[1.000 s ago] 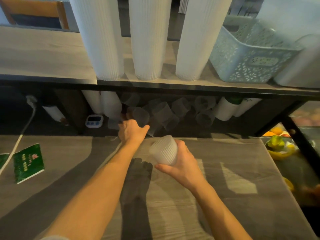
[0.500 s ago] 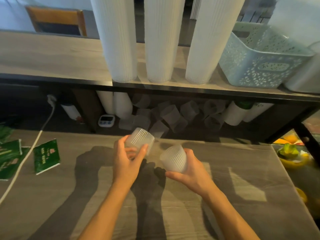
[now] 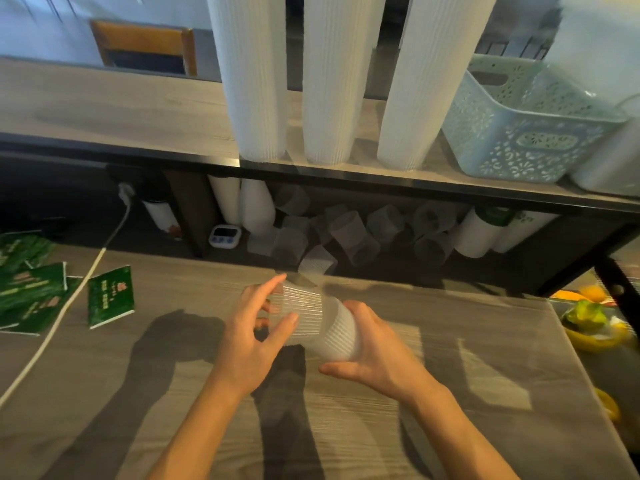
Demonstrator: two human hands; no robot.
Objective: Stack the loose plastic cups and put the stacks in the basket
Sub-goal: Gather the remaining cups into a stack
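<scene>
Now nesting | left hand (image 3: 250, 336) pinches ribbed cup (image 3: 300, 315), fingers (image 3: 282, 329) curled round | right hand (image 3: 372, 358) grips short stack (image 3: 337, 332) over desk (image 3: 450, 358) middle | I'd align rims, push straight | basket (image 3: 526, 133) waits, shelf's right end

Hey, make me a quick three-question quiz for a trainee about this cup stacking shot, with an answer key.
1. True or false: the basket stands on the upper shelf.
2. Which hand holds the white stack? A) left hand B) right hand C) neither
3. Fill in: the clear cup in the left hand is being fitted onto the ____.

Key:
1. True; it sits to the right of the three tall cup columns.
2. B; the right hand wraps it from below.
3. Stack; the cup's mouth meets the stack's end.
</scene>
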